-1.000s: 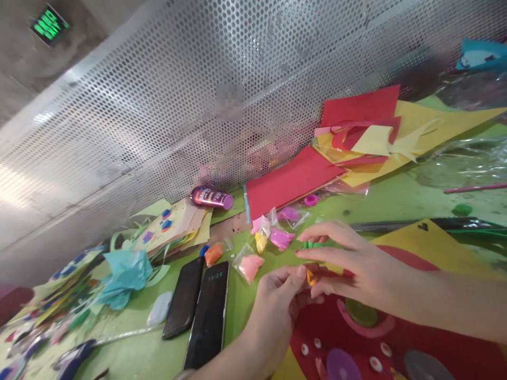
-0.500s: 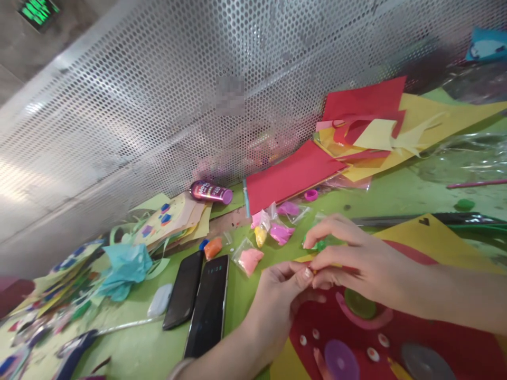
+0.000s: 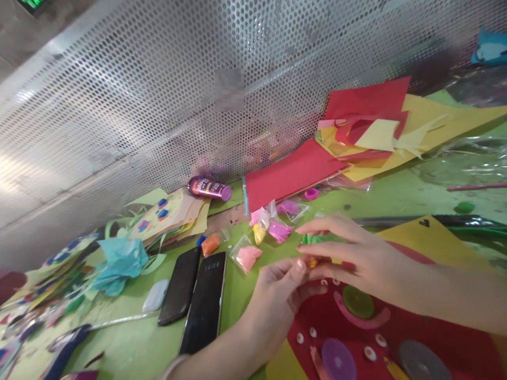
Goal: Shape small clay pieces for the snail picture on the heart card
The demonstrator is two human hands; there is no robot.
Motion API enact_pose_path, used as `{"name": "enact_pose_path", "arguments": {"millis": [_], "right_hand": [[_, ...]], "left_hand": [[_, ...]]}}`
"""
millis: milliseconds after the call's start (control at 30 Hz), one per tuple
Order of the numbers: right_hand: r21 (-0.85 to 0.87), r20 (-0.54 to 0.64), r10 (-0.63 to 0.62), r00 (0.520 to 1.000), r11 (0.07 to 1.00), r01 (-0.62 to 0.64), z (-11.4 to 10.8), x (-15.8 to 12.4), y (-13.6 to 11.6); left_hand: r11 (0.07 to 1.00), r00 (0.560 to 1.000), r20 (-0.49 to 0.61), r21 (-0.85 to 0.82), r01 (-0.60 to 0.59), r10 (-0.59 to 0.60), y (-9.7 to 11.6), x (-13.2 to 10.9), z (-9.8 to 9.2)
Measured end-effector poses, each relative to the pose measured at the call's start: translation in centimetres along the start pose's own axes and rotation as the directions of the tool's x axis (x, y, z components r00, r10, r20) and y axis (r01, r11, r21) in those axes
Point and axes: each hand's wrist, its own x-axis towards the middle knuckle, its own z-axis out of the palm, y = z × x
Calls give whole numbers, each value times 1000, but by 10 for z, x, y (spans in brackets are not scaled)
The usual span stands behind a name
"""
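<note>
My left hand (image 3: 277,295) and my right hand (image 3: 352,256) meet over a green table (image 3: 130,338). Between their fingertips is a small orange-yellow piece (image 3: 312,262). The left thumb and forefinger pinch it; the right hand's lower fingers touch it while its upper fingers stretch out above. Under the hands lies a red and yellow paper craft (image 3: 400,338) with a green disc (image 3: 357,301) in a pink arc, a purple disc (image 3: 338,362) and small white dots. Small plastic bags of pink clay (image 3: 249,257), yellow clay (image 3: 259,233) and magenta clay (image 3: 281,230) lie just beyond the hands.
Two dark phones (image 3: 194,301) lie left of my hands beside a white case (image 3: 155,295). Red and yellow paper sheets (image 3: 356,137) are stacked at the back against a perforated metal wall (image 3: 158,95). A purple tube (image 3: 208,188), teal tissue (image 3: 121,261) and paper scraps lie at left.
The right hand's upper fingers have spread out from a tighter pinch. Both hands stay together on the small orange-yellow piece. The view has shifted slightly.
</note>
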Motion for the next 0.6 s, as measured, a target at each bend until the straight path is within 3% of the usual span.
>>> {"name": "enact_pose_path", "arguments": {"millis": [167, 433, 600], "right_hand": [[22, 38, -76, 996, 997, 75, -4, -1, -1], [-49, -89, 100, 991, 993, -105, -12, 6, 4], [-50, -49, 46, 998, 998, -48, -5, 1, 1]], "left_hand": [[999, 999, -31, 43, 12, -10, -1, 0, -3], [1000, 997, -73, 28, -2, 4, 0, 3, -2], [1000, 998, -60, 16, -4, 5, 2, 1, 1]]}}
